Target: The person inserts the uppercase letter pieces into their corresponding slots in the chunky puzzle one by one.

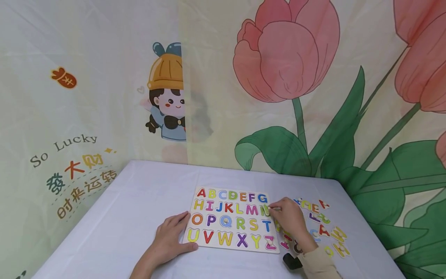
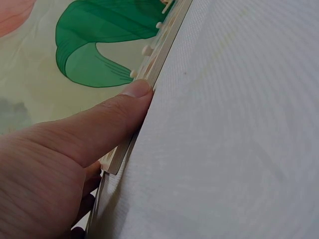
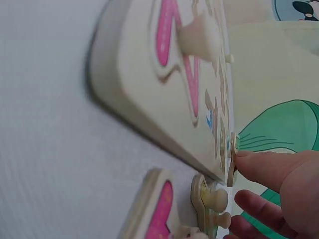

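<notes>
A pale wooden alphabet puzzle board [image 1: 231,235] lies on the table, with coloured letters A to Z in rows. My left hand [image 1: 168,236] rests at its near left corner, fingers along the left edge and the thumb [image 2: 135,89] against the front edge. At the board's right edge, my right hand [image 1: 288,217] pinches a green letter N piece [image 1: 265,210] over the N place. In the right wrist view the thumb [image 3: 249,158] presses on this piece [image 3: 233,169], held tilted at the edge. A pink Z piece [image 3: 167,35] with a knob sits in the near right corner.
Several loose knobbed letter pieces, among them a red A [image 1: 324,231] and a yellow W [image 1: 338,234], lie scattered right of the board. A black object [image 1: 292,262] is by the right wrist. Curtains printed with tulips [image 1: 285,58] stand behind the white table [image 1: 146,186].
</notes>
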Motion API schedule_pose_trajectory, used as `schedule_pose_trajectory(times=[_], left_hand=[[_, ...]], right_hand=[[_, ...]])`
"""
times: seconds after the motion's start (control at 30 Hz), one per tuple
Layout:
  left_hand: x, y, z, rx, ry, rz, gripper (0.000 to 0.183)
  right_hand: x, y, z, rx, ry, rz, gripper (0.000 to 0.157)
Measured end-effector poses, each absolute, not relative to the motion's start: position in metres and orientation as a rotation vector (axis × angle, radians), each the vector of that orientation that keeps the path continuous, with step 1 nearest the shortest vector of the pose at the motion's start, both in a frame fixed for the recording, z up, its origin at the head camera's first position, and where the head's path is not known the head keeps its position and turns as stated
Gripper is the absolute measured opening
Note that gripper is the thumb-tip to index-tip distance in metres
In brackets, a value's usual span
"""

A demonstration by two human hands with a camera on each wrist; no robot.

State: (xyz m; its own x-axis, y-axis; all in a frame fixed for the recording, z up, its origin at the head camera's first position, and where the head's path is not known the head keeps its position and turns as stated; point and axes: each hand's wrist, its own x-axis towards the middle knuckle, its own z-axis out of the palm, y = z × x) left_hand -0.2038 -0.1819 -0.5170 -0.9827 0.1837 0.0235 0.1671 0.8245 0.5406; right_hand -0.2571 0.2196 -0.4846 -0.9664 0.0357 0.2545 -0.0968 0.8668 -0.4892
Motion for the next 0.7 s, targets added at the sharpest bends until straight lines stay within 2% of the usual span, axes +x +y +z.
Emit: schedule_pose_trajectory(times=[0.7], left_hand=[[-0.2018, -0.1821, -0.5133, 0.288, 2.969, 0.888, 0.110]], right_hand=[[-0.2638, 0.2100, -0.4943, 0.030, -2.782, 0.707, 0.017]])
